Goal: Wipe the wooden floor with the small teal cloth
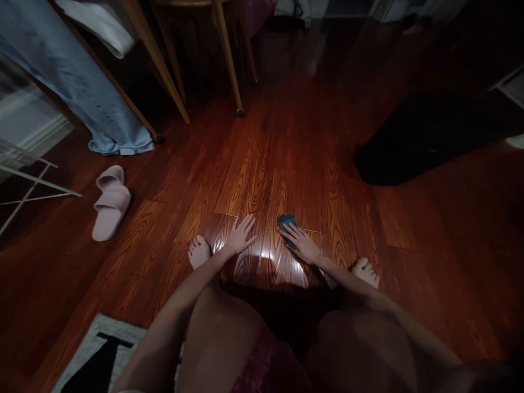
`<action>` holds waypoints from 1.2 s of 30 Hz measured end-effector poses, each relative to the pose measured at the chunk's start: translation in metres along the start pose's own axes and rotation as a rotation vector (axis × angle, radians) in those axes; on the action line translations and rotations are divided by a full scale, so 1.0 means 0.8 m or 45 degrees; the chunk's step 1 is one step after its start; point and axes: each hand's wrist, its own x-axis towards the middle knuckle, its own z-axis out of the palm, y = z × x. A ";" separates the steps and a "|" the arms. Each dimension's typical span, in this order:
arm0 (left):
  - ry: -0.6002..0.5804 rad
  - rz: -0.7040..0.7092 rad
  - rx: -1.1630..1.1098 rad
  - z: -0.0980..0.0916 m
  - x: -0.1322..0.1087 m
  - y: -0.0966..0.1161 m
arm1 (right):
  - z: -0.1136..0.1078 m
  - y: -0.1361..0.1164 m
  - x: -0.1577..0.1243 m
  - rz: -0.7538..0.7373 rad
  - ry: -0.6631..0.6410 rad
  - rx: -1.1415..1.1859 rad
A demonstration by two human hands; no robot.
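A dark teal cloth (289, 222) lies on the glossy reddish-brown wood floor (262, 180). My right hand (301, 243) holds it down against the boards, fingers laid over it. To the left, my left hand (240, 236) rests palm down on the floor, fingers spread and holding nothing. Light from above shines on the boards between the two hands. The underside of the cloth is hidden.
My bare feet (200, 252) flank the hands. Pink slippers (111, 204) and a white metal rack (36, 188) stand left. Light blue jeans (110, 109) hang near wooden chair legs (229, 60). A black object (413, 139) is at right. A patterned mat (96, 349) lies lower left.
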 end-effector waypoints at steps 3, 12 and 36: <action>-0.012 -0.007 -0.001 0.000 0.000 0.000 | -0.009 0.042 0.013 0.197 0.051 0.012; -0.014 -0.005 -0.017 0.001 0.000 -0.001 | -0.022 0.130 -0.051 1.097 0.199 -0.082; -0.018 0.003 -0.036 -0.005 0.000 -0.001 | -0.009 0.006 -0.012 0.191 0.018 0.052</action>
